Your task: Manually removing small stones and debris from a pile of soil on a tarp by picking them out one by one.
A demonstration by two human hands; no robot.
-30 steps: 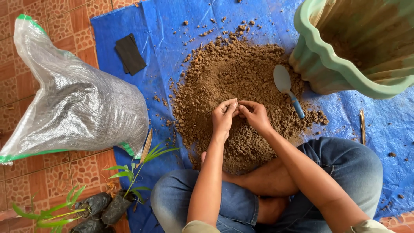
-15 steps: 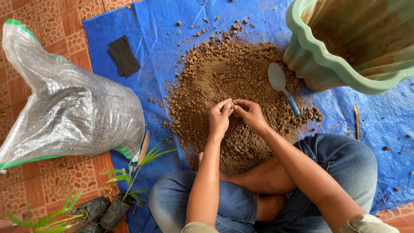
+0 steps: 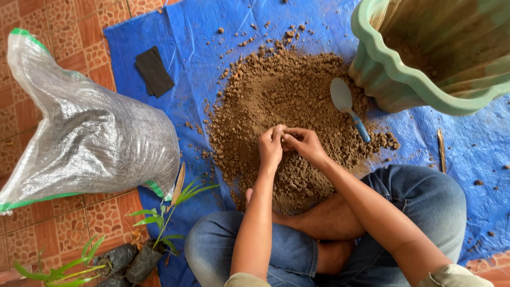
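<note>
On a blue tarp [image 3: 212, 48] spread over patterned orange floor tiles, we sit cross-legged before a heap of brown soil [image 3: 287, 106], with a small blue-handled trowel [image 3: 348, 106] lying on it beside a green pot [image 3: 382, 69]. Our left hand [image 3: 271, 149] and right hand [image 3: 305, 144] meet fingertip to fingertip just above the heap, pinched shut on a small clod of soil. To do this well, we judge it best to roll the clod between the fingers low over the heap, so crumbs land on it rather than scatter.

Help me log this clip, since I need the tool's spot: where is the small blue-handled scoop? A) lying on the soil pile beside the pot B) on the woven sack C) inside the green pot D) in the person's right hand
A: the scoop lies on the soil pile just left of the green pot, untouched by either hand.
</note>
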